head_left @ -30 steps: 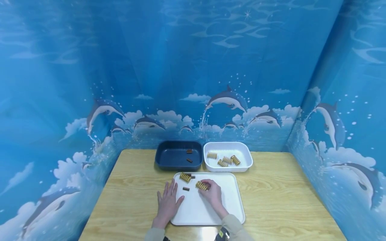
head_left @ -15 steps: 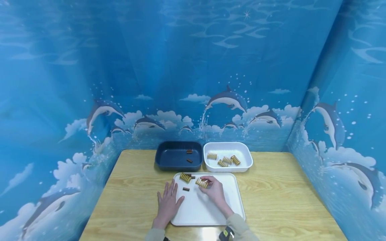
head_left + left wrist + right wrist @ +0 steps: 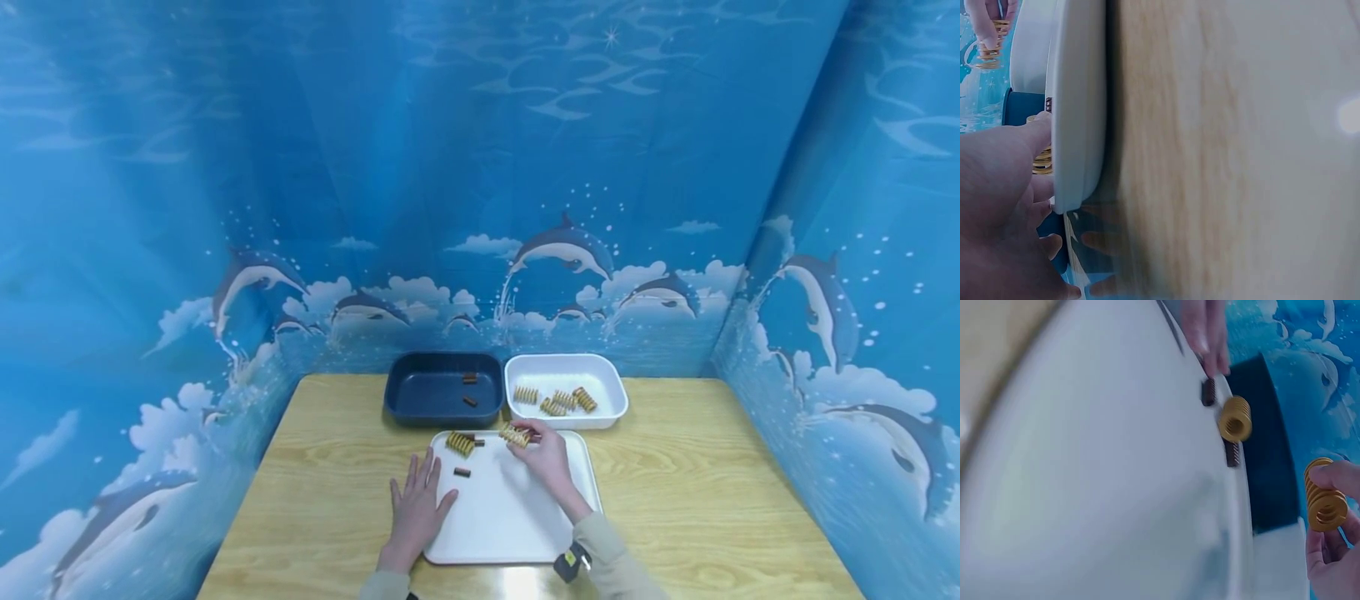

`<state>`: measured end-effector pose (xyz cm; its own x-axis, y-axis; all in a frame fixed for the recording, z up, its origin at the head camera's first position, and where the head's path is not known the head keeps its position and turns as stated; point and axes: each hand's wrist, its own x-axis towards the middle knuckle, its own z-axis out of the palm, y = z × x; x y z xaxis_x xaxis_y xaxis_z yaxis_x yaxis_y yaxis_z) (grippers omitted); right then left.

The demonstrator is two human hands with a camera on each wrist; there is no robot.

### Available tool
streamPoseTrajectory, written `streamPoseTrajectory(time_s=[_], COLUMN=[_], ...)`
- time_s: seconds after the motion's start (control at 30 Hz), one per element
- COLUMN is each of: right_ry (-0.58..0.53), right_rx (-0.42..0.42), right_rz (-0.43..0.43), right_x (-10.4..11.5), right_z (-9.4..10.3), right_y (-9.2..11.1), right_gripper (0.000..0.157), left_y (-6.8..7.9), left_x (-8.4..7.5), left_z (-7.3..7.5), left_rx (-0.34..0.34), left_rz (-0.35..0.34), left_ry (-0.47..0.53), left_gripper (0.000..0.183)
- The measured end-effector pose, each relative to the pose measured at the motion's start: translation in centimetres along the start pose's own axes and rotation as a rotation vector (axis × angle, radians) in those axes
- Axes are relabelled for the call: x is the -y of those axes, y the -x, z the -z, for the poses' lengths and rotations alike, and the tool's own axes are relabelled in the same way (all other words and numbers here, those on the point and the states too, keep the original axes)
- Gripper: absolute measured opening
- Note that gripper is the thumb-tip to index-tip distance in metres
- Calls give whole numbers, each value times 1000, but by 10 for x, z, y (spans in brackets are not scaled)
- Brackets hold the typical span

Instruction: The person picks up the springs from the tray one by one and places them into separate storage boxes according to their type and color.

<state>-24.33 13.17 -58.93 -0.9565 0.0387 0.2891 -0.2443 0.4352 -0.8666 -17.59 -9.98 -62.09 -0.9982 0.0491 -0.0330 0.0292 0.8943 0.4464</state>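
Observation:
A large yellow coil spring (image 3: 513, 435) is pinched by my right hand (image 3: 549, 459), raised above the far edge of the white tray (image 3: 517, 525). The right wrist view shows thumb and fingers round that yellow spring (image 3: 1325, 497). With fingers spread, my left hand (image 3: 418, 508) rests at the tray's left edge. Just right of its fingertips lies a small dark brown spring (image 3: 462, 472). Farther back on the tray sit another yellow spring (image 3: 460, 443) and, partly hidden behind it, a small brown spring (image 3: 479, 442).
Behind the tray stand a dark blue bin (image 3: 420, 396) with a few small brown springs (image 3: 469, 378) and a white bin (image 3: 611, 387) with several yellow springs (image 3: 585, 399). All rest on a wooden table (image 3: 675, 492). A blue dolphin-print curtain (image 3: 480, 167) surrounds it.
My right hand has lifted the yellow spring off the tray and carried it back and slightly right, toward the white bin. The left hand has stayed where it was.

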Motion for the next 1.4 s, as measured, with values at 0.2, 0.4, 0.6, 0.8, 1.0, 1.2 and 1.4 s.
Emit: streamPoseTrajectory(time_s=[0.2, 0.4, 0.6, 0.8, 1.0, 1.2, 1.4], right_ry=[54, 178, 327, 436, 505, 553, 575], right_rx=[-45, 3, 106, 162, 187, 197, 212], right_rz=[9, -42, -79, -96, -142, -93, -64], right_x=[3, -5, -15, -19, -24, -28, -24], right_z=[14, 24, 23, 18, 9, 4, 2], right_y=[-37, -72, -90, -95, -97, -99, -102], right_gripper=[34, 32, 30, 29, 30, 24, 21], left_y=[-1, -1, 1, 3, 3, 4, 5], left_x=[3, 4, 0, -1, 1, -2, -3], left_z=[-1, -2, 2, 4, 0, 1, 6], left_rx=[2, -10, -9, -25, -40, -17, -20], left_rz=[8, 4, 7, -19, -27, -10, -11], left_ry=[1, 5, 0, -2, -13, -8, 5], left_gripper=[67, 66, 66, 65, 65, 65, 65])
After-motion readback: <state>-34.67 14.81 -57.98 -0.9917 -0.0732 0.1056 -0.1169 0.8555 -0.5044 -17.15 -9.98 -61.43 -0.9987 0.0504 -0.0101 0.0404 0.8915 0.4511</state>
